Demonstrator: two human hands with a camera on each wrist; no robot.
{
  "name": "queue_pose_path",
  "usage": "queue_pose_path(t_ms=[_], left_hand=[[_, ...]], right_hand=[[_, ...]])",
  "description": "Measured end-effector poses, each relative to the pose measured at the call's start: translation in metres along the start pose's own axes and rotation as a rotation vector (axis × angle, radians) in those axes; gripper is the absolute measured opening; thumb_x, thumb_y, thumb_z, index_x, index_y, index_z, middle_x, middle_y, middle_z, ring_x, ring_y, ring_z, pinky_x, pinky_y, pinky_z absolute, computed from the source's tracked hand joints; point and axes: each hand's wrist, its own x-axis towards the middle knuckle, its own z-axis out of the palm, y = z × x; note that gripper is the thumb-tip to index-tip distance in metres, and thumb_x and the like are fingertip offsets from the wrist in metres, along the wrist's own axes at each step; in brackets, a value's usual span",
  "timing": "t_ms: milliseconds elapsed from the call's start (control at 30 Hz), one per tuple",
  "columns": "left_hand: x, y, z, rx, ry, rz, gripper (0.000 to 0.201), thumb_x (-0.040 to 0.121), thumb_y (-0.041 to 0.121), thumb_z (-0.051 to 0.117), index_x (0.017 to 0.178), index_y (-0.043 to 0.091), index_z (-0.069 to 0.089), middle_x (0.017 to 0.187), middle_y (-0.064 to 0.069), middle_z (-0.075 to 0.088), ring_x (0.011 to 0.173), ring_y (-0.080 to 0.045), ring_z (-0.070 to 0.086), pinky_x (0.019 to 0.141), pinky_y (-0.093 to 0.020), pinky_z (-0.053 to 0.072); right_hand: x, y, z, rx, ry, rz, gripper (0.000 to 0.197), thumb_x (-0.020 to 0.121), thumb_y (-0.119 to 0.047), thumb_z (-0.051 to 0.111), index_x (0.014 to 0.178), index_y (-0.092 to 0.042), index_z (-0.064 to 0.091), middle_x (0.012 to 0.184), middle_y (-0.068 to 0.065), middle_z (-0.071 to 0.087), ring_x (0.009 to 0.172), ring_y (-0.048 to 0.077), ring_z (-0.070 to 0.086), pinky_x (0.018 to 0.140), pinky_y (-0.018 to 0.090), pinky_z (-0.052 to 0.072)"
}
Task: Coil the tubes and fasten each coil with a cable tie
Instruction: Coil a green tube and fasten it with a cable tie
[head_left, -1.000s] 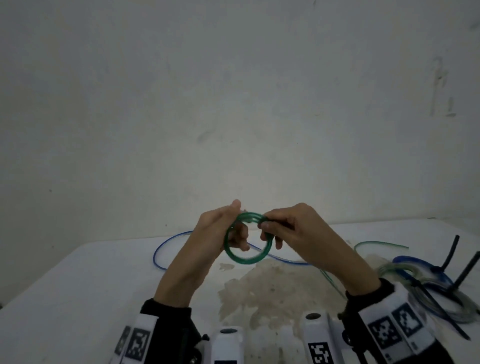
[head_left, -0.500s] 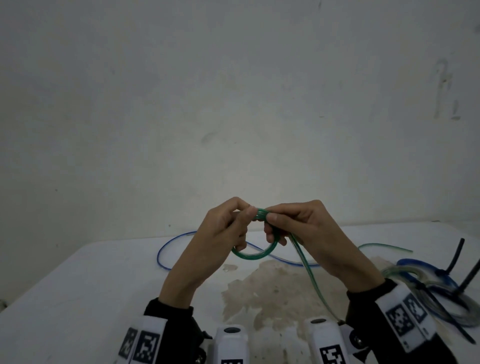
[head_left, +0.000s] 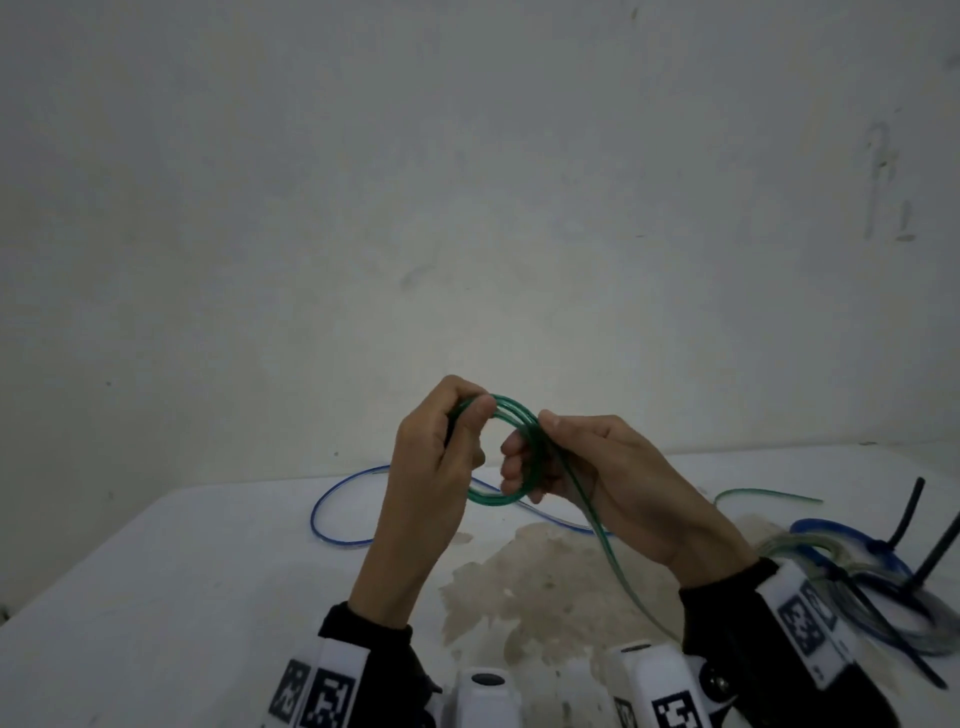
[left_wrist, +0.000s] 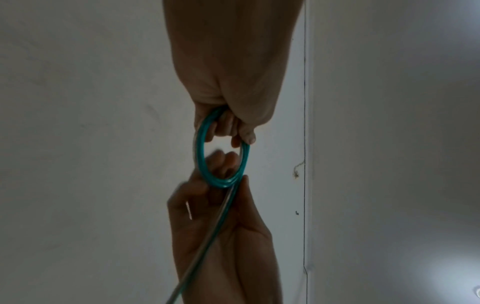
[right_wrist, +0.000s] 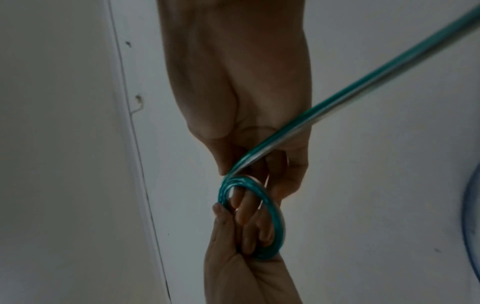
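Observation:
A small coil of green tube is held up above the white table between both hands. My left hand pinches the coil's left side between thumb and fingers. My right hand grips the right side, fingers curled through the loop. The tube's loose tail runs from the right hand down toward me, and its far end lies on the table. In the left wrist view the coil shows several turns. The right wrist view shows the tail leaving the coil.
A loose blue tube curves across the table behind my hands. At the right lie finished coils of blue and clear tube with black cable ties sticking up. A brownish stain marks the table's middle. A bare wall stands behind.
The hands have turned the coil and laid more tube onto it. The loop now faces me again and is wider, and the tail runs down from the right hand.

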Motion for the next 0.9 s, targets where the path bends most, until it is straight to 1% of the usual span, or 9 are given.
queue_pose_path(t_ms=[100, 167, 300, 467, 567, 600, 700, 800, 900], left_hand=[[0.0, -0.001, 0.0, 0.005, 0.074, -0.009, 0.019, 0.092, 0.016, 0.045, 0.077, 0.007, 0.051, 0.057, 0.009, 0.047, 0.051, -0.005, 0.04, 0.051, -0.02, 0.039], [0.0, -0.003, 0.001, -0.052, 0.062, -0.075, 0.02, 0.096, 0.009, 0.046, 0.077, 0.005, 0.052, 0.055, 0.005, 0.042, 0.051, -0.01, 0.038, 0.051, -0.025, 0.038], [0.0, -0.009, -0.012, -0.194, -0.213, -0.246, 0.02, 0.096, 0.009, 0.043, 0.08, 0.002, 0.053, 0.053, 0.004, 0.043, 0.049, -0.012, 0.042, 0.056, -0.024, 0.041], [0.0, -0.01, -0.025, 0.087, -0.473, -0.201, 0.02, 0.096, 0.012, 0.046, 0.084, 0.003, 0.058, 0.067, -0.008, 0.06, 0.06, -0.009, 0.056, 0.061, -0.021, 0.043], [-0.002, -0.012, -0.016, 0.132, -0.38, -0.219, 0.025, 0.097, 0.008, 0.042, 0.074, 0.009, 0.052, 0.055, 0.001, 0.053, 0.053, -0.01, 0.052, 0.057, -0.022, 0.041], [-0.002, -0.012, -0.012, 0.136, -0.328, -0.222, 0.027, 0.097, 0.008, 0.041, 0.071, 0.011, 0.049, 0.051, 0.008, 0.05, 0.052, -0.011, 0.051, 0.058, -0.027, 0.041], [-0.001, -0.013, -0.005, 0.049, -0.163, -0.265, 0.028, 0.098, 0.01, 0.039, 0.071, 0.009, 0.047, 0.052, 0.009, 0.044, 0.047, -0.006, 0.045, 0.061, -0.04, 0.045], [-0.001, -0.013, -0.002, -0.013, -0.047, -0.294, 0.029, 0.098, 0.009, 0.039, 0.071, 0.008, 0.048, 0.05, 0.011, 0.04, 0.045, -0.004, 0.04, 0.056, -0.029, 0.045], [0.0, -0.013, -0.005, 0.0, -0.118, -0.302, 0.027, 0.098, 0.01, 0.039, 0.073, 0.007, 0.051, 0.053, 0.002, 0.05, 0.05, -0.007, 0.048, 0.057, -0.017, 0.042]], right_hand=[[0.003, 0.006, 0.004, 0.082, -0.011, 0.023, 0.034, 0.088, -0.026, 0.042, 0.092, -0.001, 0.065, 0.089, 0.018, 0.07, 0.092, 0.029, 0.066, 0.086, 0.036, 0.053], [0.004, 0.007, 0.004, 0.161, 0.012, 0.037, 0.029, 0.086, -0.022, 0.046, 0.088, -0.001, 0.065, 0.076, 0.014, 0.068, 0.081, 0.027, 0.067, 0.081, 0.034, 0.055], [0.003, 0.0, -0.004, 0.241, 0.029, 0.117, 0.024, 0.08, -0.015, 0.052, 0.079, 0.003, 0.067, 0.058, 0.009, 0.055, 0.059, 0.022, 0.057, 0.065, 0.027, 0.053], [0.002, 0.0, -0.005, 0.053, -0.013, 0.146, 0.024, 0.086, -0.014, 0.051, 0.081, 0.003, 0.067, 0.056, 0.006, 0.051, 0.056, 0.018, 0.054, 0.06, 0.022, 0.048], [0.003, 0.003, -0.002, -0.207, 0.072, 0.051, 0.027, 0.095, -0.011, 0.045, 0.083, -0.001, 0.066, 0.057, 0.005, 0.059, 0.059, 0.016, 0.058, 0.064, 0.022, 0.049], [0.004, 0.005, -0.001, -0.303, 0.103, 0.007, 0.026, 0.096, -0.012, 0.044, 0.084, -0.002, 0.066, 0.06, 0.005, 0.062, 0.061, 0.015, 0.06, 0.066, 0.022, 0.051], [0.007, 0.011, 0.001, -0.39, 0.125, -0.048, 0.022, 0.096, -0.01, 0.043, 0.092, -0.002, 0.063, 0.074, 0.008, 0.069, 0.071, 0.015, 0.065, 0.074, 0.023, 0.055], [0.011, 0.015, 0.003, -0.396, 0.135, -0.084, 0.021, 0.096, -0.004, 0.04, 0.09, -0.002, 0.06, 0.074, 0.01, 0.069, 0.073, 0.018, 0.068, 0.076, 0.027, 0.057], [0.012, 0.015, -0.001, -0.59, 0.169, -0.179, 0.024, 0.096, -0.003, 0.043, 0.079, -0.01, 0.057, 0.064, 0.001, 0.066, 0.064, 0.02, 0.066, 0.071, 0.03, 0.057]])
